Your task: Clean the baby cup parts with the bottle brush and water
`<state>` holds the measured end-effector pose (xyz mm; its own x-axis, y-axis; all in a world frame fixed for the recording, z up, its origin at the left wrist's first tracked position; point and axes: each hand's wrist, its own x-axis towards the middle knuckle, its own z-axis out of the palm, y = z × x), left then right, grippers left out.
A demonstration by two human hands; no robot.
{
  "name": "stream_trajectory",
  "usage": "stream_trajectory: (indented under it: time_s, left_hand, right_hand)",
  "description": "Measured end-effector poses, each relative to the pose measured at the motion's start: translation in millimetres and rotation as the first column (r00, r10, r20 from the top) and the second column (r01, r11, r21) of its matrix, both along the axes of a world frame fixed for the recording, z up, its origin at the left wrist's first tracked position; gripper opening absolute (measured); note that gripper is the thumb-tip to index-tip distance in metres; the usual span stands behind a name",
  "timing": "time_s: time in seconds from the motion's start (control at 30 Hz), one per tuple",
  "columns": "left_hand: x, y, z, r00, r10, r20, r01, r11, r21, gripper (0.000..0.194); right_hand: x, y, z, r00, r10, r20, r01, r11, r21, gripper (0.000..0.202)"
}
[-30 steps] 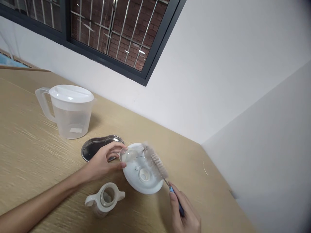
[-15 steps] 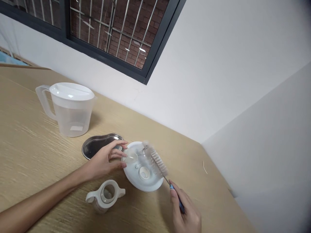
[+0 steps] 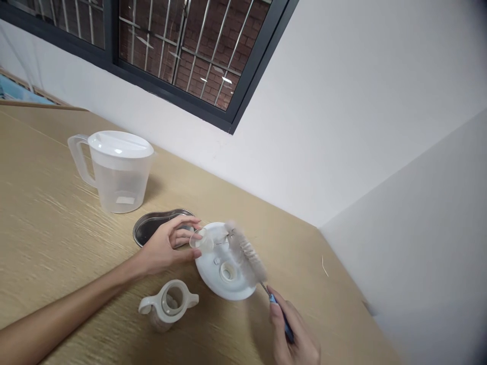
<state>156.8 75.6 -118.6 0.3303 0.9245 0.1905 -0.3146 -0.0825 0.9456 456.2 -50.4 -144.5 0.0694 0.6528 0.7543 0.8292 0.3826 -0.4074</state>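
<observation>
My left hand (image 3: 167,246) grips a small clear cup (image 3: 201,241) between thumb and fingers, over the left edge of a white round plate (image 3: 216,286). In my right hand (image 3: 294,329) is the blue handle of a bottle brush (image 3: 249,256). The brush's pale bristles, blurred, lie over the plate, with the tip close to the cup's opening. A small white ring-shaped part (image 3: 227,272) rests on the plate. Below my left hand stands a two-handled bottle (image 3: 169,304), open at the top.
A lidded clear pitcher (image 3: 124,175) stands at the back left. Partly behind my left hand lies a kidney-shaped metal tray (image 3: 146,228). A thin pale strip (image 3: 324,266) lies on the right of the wooden table (image 3: 68,223). The wall and barred window are behind.
The view has shifted slightly, so the table items appear a little further right. Both hands keep their holds; the cup and brush have changed position only slightly.
</observation>
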Motion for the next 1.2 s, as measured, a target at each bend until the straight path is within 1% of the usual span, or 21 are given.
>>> stream_trajectory:
  time_s: [0.07,0.13,0.2,0.27,0.37,0.47,0.63,0.73,0.83,0.9,1.03,1.13,1.2]
  left_hand:
    - [-0.2,-0.2,1.3,1.0,-0.007,-0.004,0.007,1.0,-0.002,0.07]
    - [-0.5,-0.6,2.3,1.0,-0.018,-0.005,0.018,1.0,0.0,0.073]
    - [-0.7,-1.2,2.7,0.999,-0.037,-0.004,0.037,0.999,-0.006,0.076]
    - [-0.6,-1.9,2.5,0.998,-0.057,-0.005,0.057,0.998,-0.02,0.076]
    - [0.0,-2.2,1.5,0.998,-0.061,-0.008,0.06,0.998,-0.033,0.076]
    - [0.8,-1.3,0.6,0.999,-0.048,0.005,0.048,0.997,-0.054,0.078]
    - [1.1,0.5,2.5,1.0,-0.021,0.012,0.022,0.996,-0.082,0.079]
    - [-1.1,0.4,6.9,1.0,-0.024,-0.005,0.024,0.996,-0.09,0.075]
    - [-5.0,-1.3,13.1,0.998,-0.054,-0.011,0.052,0.995,-0.089,0.066]
    - [-7.3,-2.8,16.9,0.997,-0.08,-0.014,0.078,0.991,-0.105,0.065]
    - [-9.0,-4.8,20.7,0.989,-0.149,-0.008,0.145,0.975,-0.168,0.068]
    - [-8.1,-5.3,20.7,0.982,-0.188,-0.009,0.183,0.965,-0.188,0.065]
    - [-7.6,-5.5,20.0,0.981,-0.194,-0.021,0.187,0.964,-0.187,0.063]
  right_hand:
    - [2.6,-0.1,-0.7,0.997,0.057,0.049,-0.058,0.998,0.018,0.023]
    - [5.1,0.9,-0.4,0.988,0.104,0.118,-0.103,0.995,-0.011,0.024]
    - [6.5,2.5,0.9,0.983,0.097,0.154,-0.09,0.995,-0.048,0.024]
    - [6.0,3.3,1.4,0.992,0.038,0.119,-0.032,0.998,-0.056,0.023]
    - [1.7,1.5,-1.0,1.0,-0.027,0.013,0.028,0.999,-0.026,0.022]
    - [-3.0,-1.3,-4.0,0.999,-0.02,-0.028,0.019,1.0,-0.009,0.023]
    - [-0.9,1.4,0.7,0.999,0.037,0.037,-0.034,0.997,-0.075,0.024]
    - [1.9,3.1,3.7,0.999,0.011,0.051,-0.008,0.998,-0.064,0.021]
    - [1.0,1.2,1.5,1.0,-0.022,-0.004,0.022,1.0,-0.019,0.022]
    - [-0.4,-0.8,-1.5,1.0,0.003,0.0,-0.003,1.0,-0.012,0.023]
    - [0.1,-1.5,-6.3,0.994,0.099,0.047,-0.097,0.995,-0.031,0.026]
    - [3.3,0.5,-6.4,0.989,0.133,0.07,-0.131,0.991,-0.027,0.028]
    - [5.3,1.7,-4.1,0.982,0.152,0.11,-0.152,0.988,-0.011,0.03]
